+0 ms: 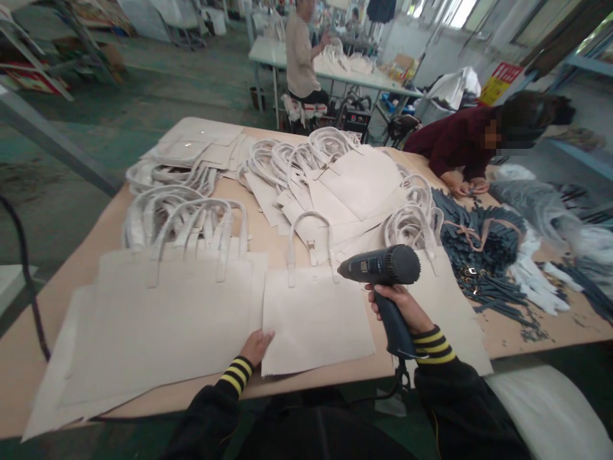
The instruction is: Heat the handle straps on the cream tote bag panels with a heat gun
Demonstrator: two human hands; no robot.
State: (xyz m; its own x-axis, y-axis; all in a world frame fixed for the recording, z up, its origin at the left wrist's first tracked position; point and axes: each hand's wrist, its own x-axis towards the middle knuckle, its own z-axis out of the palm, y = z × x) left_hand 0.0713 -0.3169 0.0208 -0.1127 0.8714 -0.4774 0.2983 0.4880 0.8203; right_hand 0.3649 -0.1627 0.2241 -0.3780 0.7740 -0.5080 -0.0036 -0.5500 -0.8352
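Observation:
My right hand is wrapped round the handle of a dark heat gun, whose nozzle points left over the top right of a cream bag panel. That panel lies flat near the table's front edge, with one looped handle at its top. At the panel's lower left edge, my left hand pinches the border between fingers and thumb. Left of it lies a stack of larger cream panels with several looped handles. More panels lie to the right, partly behind the heat gun.
Piled panels and handles cover the table's middle and back. Dark strips and plastic bags lie at the right. A person in dark red leans over the table's far right corner; another is at a table behind.

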